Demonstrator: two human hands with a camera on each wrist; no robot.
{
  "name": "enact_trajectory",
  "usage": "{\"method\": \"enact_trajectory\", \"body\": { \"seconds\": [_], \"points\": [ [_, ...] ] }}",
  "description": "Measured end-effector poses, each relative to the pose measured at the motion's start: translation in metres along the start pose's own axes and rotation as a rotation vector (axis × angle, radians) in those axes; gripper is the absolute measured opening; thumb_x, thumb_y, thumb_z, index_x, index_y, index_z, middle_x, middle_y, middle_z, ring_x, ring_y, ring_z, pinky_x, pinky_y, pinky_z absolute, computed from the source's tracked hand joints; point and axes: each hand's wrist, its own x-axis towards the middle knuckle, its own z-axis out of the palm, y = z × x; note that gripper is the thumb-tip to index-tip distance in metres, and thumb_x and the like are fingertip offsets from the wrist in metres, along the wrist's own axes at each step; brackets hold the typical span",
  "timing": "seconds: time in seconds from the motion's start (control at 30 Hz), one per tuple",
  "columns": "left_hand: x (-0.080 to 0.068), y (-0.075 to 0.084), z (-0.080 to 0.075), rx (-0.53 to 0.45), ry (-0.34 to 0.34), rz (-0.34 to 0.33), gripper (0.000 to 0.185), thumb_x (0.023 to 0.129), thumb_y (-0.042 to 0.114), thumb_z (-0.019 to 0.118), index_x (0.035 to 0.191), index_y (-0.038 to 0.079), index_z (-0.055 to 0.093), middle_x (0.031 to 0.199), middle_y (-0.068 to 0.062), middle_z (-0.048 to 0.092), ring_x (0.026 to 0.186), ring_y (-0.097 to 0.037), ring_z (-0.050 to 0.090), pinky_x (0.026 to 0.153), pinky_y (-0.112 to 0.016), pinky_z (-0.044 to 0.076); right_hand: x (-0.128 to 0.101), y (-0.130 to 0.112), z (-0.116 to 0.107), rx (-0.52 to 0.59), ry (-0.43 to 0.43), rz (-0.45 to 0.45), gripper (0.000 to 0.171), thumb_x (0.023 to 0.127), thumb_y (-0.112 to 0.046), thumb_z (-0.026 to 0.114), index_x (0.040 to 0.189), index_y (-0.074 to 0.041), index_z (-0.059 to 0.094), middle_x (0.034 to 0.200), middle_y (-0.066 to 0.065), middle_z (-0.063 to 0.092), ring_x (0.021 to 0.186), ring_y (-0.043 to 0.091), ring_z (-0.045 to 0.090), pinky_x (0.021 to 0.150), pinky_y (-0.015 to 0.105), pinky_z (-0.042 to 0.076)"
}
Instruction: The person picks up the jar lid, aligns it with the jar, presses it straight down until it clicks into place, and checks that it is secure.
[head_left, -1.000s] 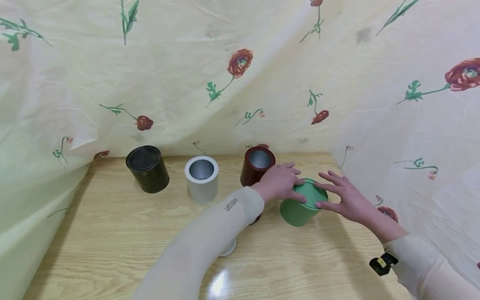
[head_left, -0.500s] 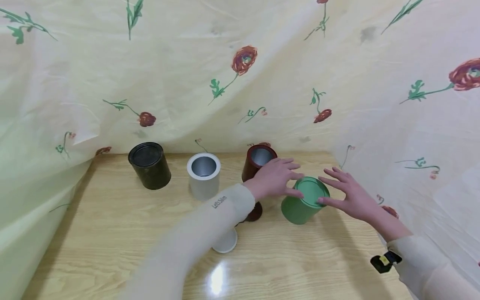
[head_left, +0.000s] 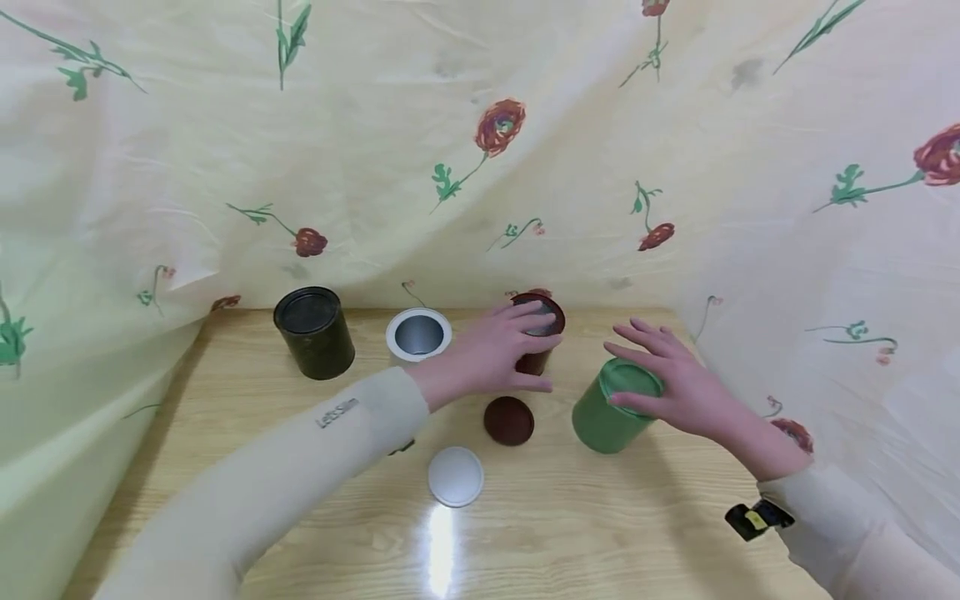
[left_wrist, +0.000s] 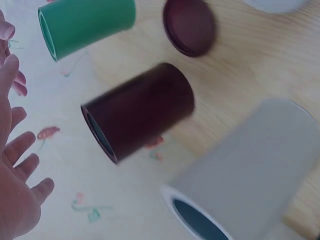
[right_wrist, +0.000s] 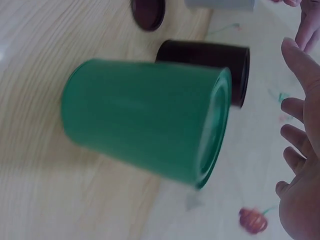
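Observation:
In the head view my left hand (head_left: pixel 498 350) hovers with spread fingers, overlapping the dark red canister (head_left: pixel 532 362), whose top is uncovered. My right hand (head_left: pixel 671 379) is held with fingers extended over the green canister (head_left: pixel 609 425), which stands upright with its green lid (head_left: pixel 632 382) on. From the right wrist, the hand (right_wrist: pixel 302 150) shows apart from the green canister (right_wrist: pixel 145 117), holding nothing. The left wrist view likewise has the left hand (left_wrist: pixel 20 170) holding nothing, away from the dark red canister (left_wrist: pixel 140 110). A dark red lid (head_left: pixel 509 421) lies flat on the table.
An uncovered white canister (head_left: pixel 418 333) stands left of the dark red one, partly hidden by the left forearm. Farther left is a black canister (head_left: pixel 315 337) with its lid on. A white lid (head_left: pixel 456 477) lies nearer on the wooden table (head_left: pixel 585 533). Flowered cloth (head_left: pixel 375 167) hangs behind.
My left hand has moved left, away from the green lid to over the dark red canister. The right hand has shifted slightly left over the green lid. Both loose lids are now uncovered to view.

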Motion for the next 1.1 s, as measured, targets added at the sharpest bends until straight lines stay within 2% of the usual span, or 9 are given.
{"method": "enact_trajectory", "body": {
  "seconds": [0.17,0.4,0.53,0.6,0.8,0.93,1.1],
  "points": [
    [-0.037,-0.018,-0.006,0.016,0.054,-0.034,0.074,0.097,0.068,0.067,0.157,0.027,0.057,0.169,-0.003,0.043,0.162,-0.026,0.029,0.131,-0.048,0.025,0.016,-0.017,0.009,0.024,-0.008,-0.058,0.075,0.085,-0.031,0.091,0.15,-0.008,0.062,0.163,0.021,0.047,0.158,0.045,0.03,0.133,0.055,0.011],
    [-0.087,-0.036,-0.002,0.021,0.142,-0.006,0.073,0.096,0.062,0.072,0.154,0.02,0.061,0.165,-0.01,0.049,0.158,-0.032,0.037,0.129,-0.051,0.029,0.035,-0.036,0.033,0.03,0.002,-0.193,0.079,0.081,-0.026,0.095,0.15,-0.007,0.063,0.161,0.022,0.05,0.154,0.047,0.036,0.132,0.058,0.015],
    [-0.111,-0.042,0.005,0.013,0.196,-0.013,0.074,0.093,0.062,0.076,0.151,0.018,0.064,0.162,-0.011,0.053,0.154,-0.033,0.043,0.126,-0.053,0.034,0.044,-0.048,0.047,0.017,-0.036,-0.23,0.08,0.084,-0.034,0.092,0.153,-0.009,0.06,0.163,0.019,0.049,0.155,0.046,0.035,0.129,0.064,0.019],
    [-0.123,-0.044,0.009,0.004,0.22,-0.02,0.075,0.091,0.062,0.079,0.15,0.018,0.065,0.16,-0.011,0.055,0.152,-0.034,0.045,0.125,-0.054,0.036,0.048,-0.054,0.053,0.027,-0.065,-0.224,0.082,0.085,-0.041,0.09,0.154,-0.011,0.059,0.164,0.017,0.048,0.156,0.043,0.034,0.13,0.063,0.019],
    [-0.15,-0.046,0.028,-0.052,0.244,-0.065,0.084,0.087,0.064,0.081,0.155,0.02,0.06,0.163,-0.009,0.052,0.154,-0.032,0.044,0.125,-0.057,0.036,0.052,-0.065,0.071,0.081,-0.12,-0.212,0.085,0.085,-0.044,0.091,0.156,-0.012,0.058,0.166,0.014,0.047,0.158,0.042,0.031,0.13,0.061,0.019],
    [-0.162,-0.046,0.044,-0.065,0.257,-0.074,0.09,0.084,0.066,0.083,0.156,0.018,0.058,0.162,-0.01,0.053,0.153,-0.033,0.045,0.123,-0.058,0.039,0.054,-0.069,0.087,0.096,-0.119,-0.242,0.085,0.083,-0.038,0.093,0.154,-0.007,0.058,0.164,0.017,0.048,0.156,0.045,0.033,0.128,0.065,0.022],
    [-0.175,-0.046,0.066,-0.063,0.257,-0.098,0.096,0.08,0.068,0.085,0.155,0.015,0.059,0.16,-0.013,0.054,0.151,-0.032,0.048,0.121,-0.059,0.04,0.054,-0.073,0.106,0.112,-0.147,-0.244,0.087,0.083,-0.038,0.093,0.155,-0.006,0.056,0.164,0.018,0.048,0.157,0.045,0.033,0.127,0.066,0.022]
  ]
}}
